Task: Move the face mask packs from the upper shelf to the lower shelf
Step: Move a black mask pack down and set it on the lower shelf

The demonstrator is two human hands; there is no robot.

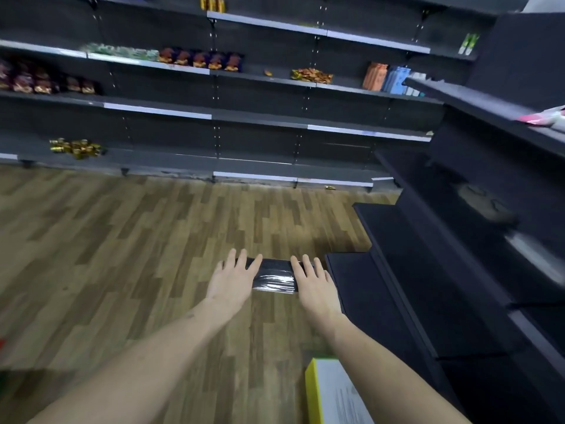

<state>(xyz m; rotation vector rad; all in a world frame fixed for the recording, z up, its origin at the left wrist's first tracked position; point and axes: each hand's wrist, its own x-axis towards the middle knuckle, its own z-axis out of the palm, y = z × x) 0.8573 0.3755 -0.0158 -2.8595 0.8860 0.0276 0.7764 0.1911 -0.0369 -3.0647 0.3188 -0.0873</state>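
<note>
Mid-carry, I judge: left hand point(233, 278) and right hand point(312, 281), fingers straight, press a dark wrapped mask pack point(275, 276) between them, near the right-hand lower shelf point(360, 289), not yet set down.

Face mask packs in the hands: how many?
1. A dark, plastic-wrapped face mask pack is held between the left hand and right hand, above the wood floor. Hands may hide more.
</note>
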